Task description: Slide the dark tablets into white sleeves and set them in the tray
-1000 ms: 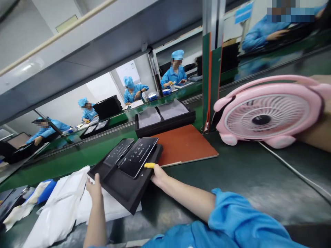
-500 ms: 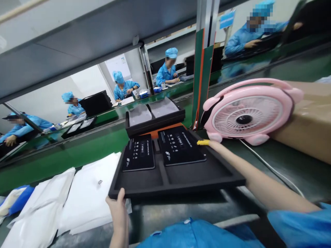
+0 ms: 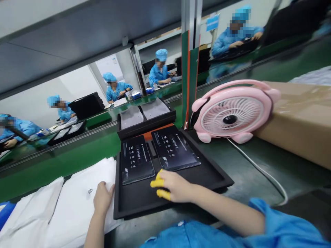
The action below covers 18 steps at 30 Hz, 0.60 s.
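Observation:
A black foam tray (image 3: 207,184) lies in front of me, with two dark tablets (image 3: 137,160) side by side in its far part; white icons and lettering show on their screens. Over the near part of the tray is my right hand (image 3: 178,187), yellow finger covers on some fingers, which are apart and hold nothing. My left hand (image 3: 102,199) rests at the stack of white sleeves (image 3: 80,193) beside the tray's left edge. Its thumb stands apart from the fingers, and nothing shows in its grip.
Behind the tray sits another black tray (image 3: 146,125) with grey-covered compartments. A pink fan (image 3: 232,115) stands at the right, its white cable (image 3: 261,168) on the bench, before a cardboard box (image 3: 300,120). Co-workers in blue sit across the green conveyor line (image 3: 98,141).
Both hands have let go of the tray, which now lies flatter and nearer. My right hand came from its far right side to over its near part; my left moved onto the white sleeves.

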Each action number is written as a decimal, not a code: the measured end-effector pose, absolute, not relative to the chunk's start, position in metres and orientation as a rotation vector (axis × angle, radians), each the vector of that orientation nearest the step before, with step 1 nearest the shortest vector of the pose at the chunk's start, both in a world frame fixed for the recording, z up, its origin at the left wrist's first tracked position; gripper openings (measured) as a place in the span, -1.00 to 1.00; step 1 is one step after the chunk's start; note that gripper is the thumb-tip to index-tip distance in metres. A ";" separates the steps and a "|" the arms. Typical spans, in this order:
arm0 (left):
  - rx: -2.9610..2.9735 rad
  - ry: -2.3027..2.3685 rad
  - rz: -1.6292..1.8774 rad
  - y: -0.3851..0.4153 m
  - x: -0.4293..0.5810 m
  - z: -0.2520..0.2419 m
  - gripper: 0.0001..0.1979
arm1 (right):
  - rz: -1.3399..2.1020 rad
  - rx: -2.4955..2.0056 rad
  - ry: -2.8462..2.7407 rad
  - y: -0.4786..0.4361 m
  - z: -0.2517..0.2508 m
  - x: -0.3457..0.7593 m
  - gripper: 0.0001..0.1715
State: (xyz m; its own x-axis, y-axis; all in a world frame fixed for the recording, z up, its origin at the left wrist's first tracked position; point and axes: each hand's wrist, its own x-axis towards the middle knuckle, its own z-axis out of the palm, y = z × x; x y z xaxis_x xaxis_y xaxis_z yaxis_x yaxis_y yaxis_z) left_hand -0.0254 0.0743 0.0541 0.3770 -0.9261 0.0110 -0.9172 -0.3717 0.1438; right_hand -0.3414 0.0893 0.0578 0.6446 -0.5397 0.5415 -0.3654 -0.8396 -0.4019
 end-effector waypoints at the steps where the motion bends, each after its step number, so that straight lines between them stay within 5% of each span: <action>1: 2.509 -1.727 -0.060 0.068 -0.023 0.048 -0.64 | -0.924 -2.703 0.698 0.094 0.054 -0.334 -0.69; 5: 2.543 -1.760 -0.067 0.056 -0.016 0.042 -0.75 | -0.617 -2.981 0.708 0.100 0.035 -0.321 -0.52; 9: 2.574 -1.745 -0.079 0.054 -0.013 0.045 -0.74 | -0.483 -3.127 0.639 0.094 0.029 -0.319 -0.70; 18: 2.534 -1.770 -0.025 0.052 -0.015 0.043 -0.74 | -0.501 -3.210 0.536 0.063 0.037 -0.321 -0.70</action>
State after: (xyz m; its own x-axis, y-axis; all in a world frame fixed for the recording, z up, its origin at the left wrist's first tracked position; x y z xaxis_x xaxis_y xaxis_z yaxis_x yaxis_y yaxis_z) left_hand -0.0147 0.0519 0.0435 0.3442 -0.9387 0.0159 -0.9379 -0.3431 0.0507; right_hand -0.3206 0.0630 0.0368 0.9013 -0.2924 0.3197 -0.3384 -0.9359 0.0980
